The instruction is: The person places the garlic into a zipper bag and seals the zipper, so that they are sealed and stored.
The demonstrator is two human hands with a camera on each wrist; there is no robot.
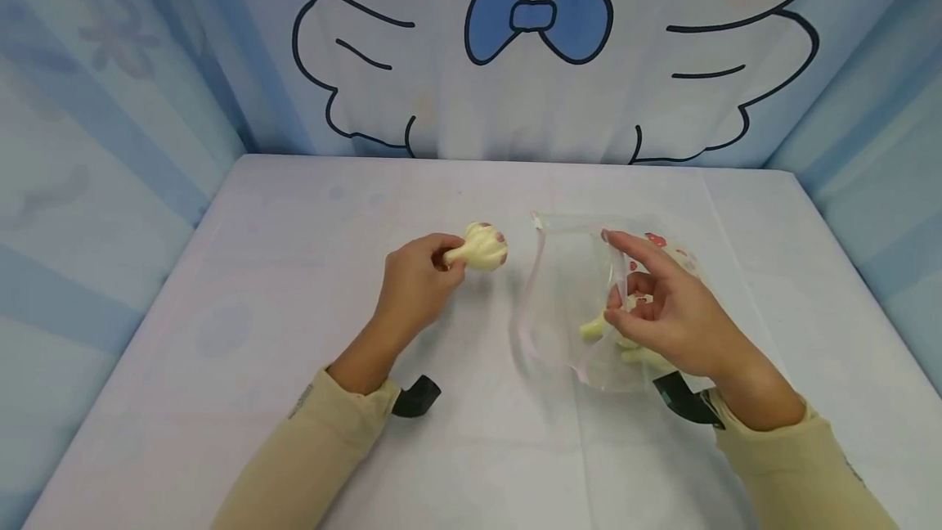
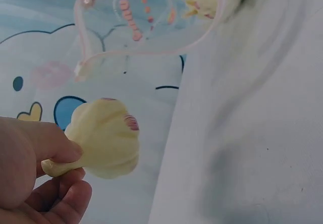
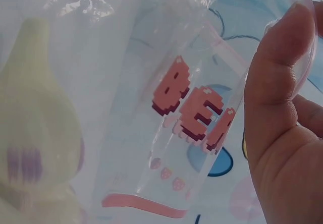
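My left hand pinches a pale yellow garlic bulb by its stem, left of a clear plastic bag. The left wrist view shows the bulb with purple patches, below the bag's pink edge. My right hand grips the bag's rim between thumb and fingers. Inside the bag lie more garlic pieces, partly behind the right hand; one stem shows. In the right wrist view a bulb is seen through the plastic, beside red pixel lettering.
A white cloth covers the table. Blue and white curtains stand at the sides, and a backdrop with a blue bow hangs behind. A dark strap sticks out at the left cuff, another at the right.
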